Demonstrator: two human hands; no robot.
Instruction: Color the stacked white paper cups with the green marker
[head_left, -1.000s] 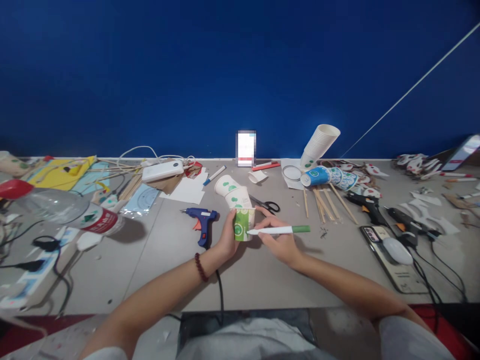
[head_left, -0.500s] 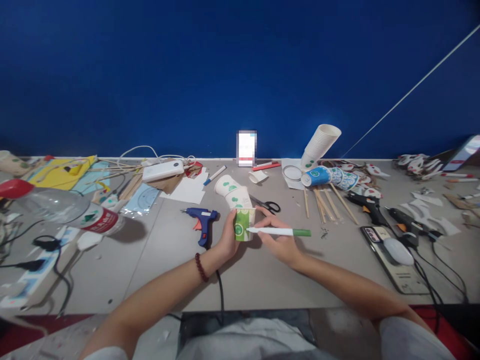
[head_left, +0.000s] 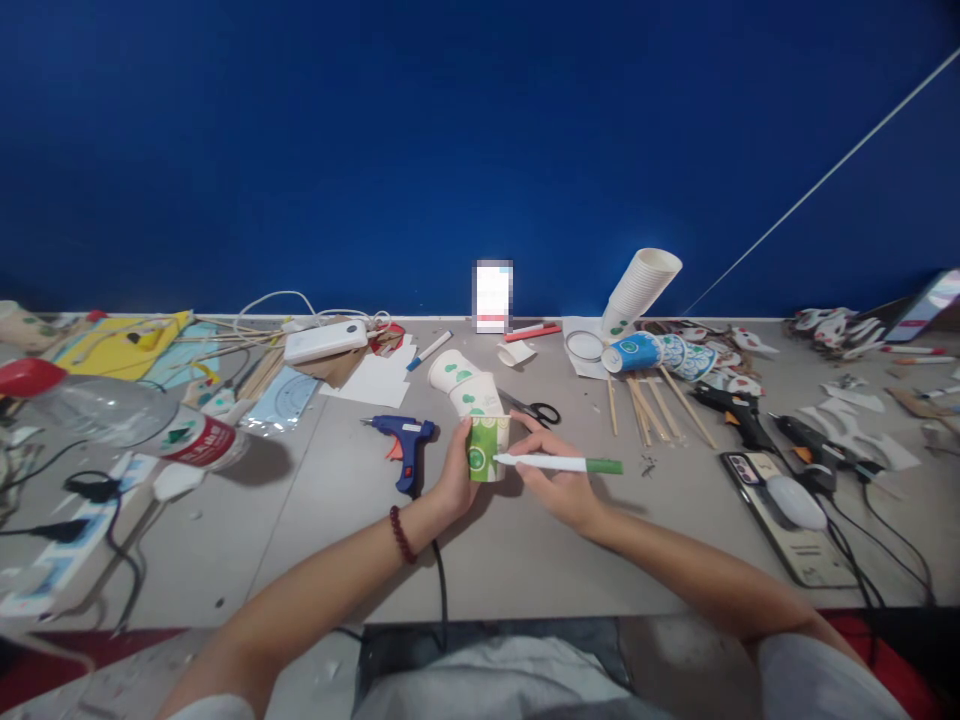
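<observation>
A chain of joined paper cups point(head_left: 453, 373) curves toward me, its nearest cup partly coloured green point(head_left: 484, 446). My left hand point(head_left: 454, 470) is wrapped round the left side of that nearest cup. Between the fingers of my right hand point(head_left: 555, 485) is a green marker point(head_left: 559, 463), its tip touching the cup's front or very close to it. Behind my right fingers lie black-handled scissors point(head_left: 546, 411). A blue glue gun point(head_left: 407, 440) rests left of my left hand.
Left are a red-capped bottle point(head_left: 135, 415), a power strip point(head_left: 86, 540) and a white device point(head_left: 325, 342). Right are blue-patterned cups point(head_left: 634, 352), a tilted cup stack point(head_left: 645, 285), wooden sticks point(head_left: 645, 410), black glue guns point(head_left: 735, 413) and a phone point(head_left: 814, 555). A lit screen point(head_left: 492, 297) stands at the wall.
The green-coloured cup and its chain have shifted very slightly left. Both hands keep their hold, and the marker is in nearly the same place.
</observation>
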